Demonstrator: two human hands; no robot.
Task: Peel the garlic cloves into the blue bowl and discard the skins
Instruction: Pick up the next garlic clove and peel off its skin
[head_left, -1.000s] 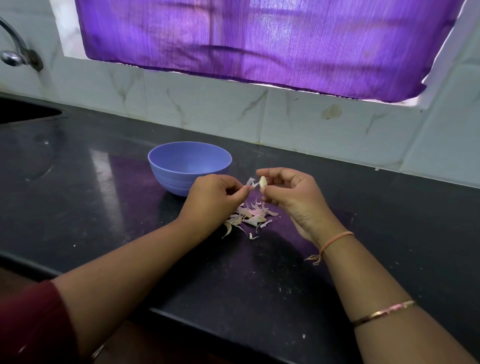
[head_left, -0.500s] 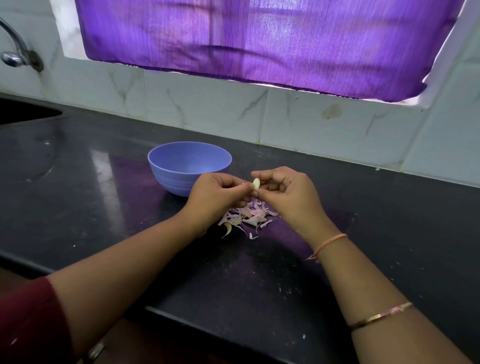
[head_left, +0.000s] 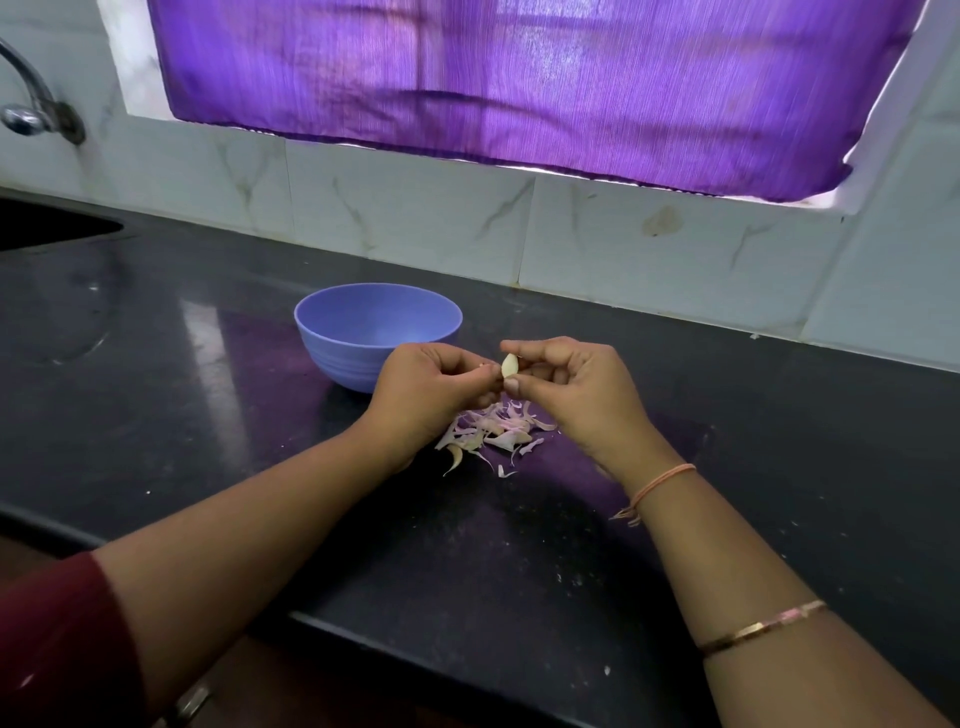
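On the dark bench (head_left: 467, 571) lies a heap of pinkish skins (head_left: 493, 431). Just above it the right hand (head_left: 576, 395) pinches a pale, smooth garlic clove (head_left: 510, 365) upright; the left hand (head_left: 428, 389) nips its edge with curled fingers. Behind the left hand stands the blue bowl (head_left: 337, 353)

A black stone countertop (head_left: 156, 395) with glossy reflections runs across the scene. At the far left a dark sink (head_left: 47, 228) is set into it, under a chrome tap (head_left: 31, 104). Behind runs a white marble-look tile backsplash (head_left: 405, 208), with a brownish stain (head_left: 662, 221) right of centre. Above hangs a purple curtain (head_left: 519, 78).
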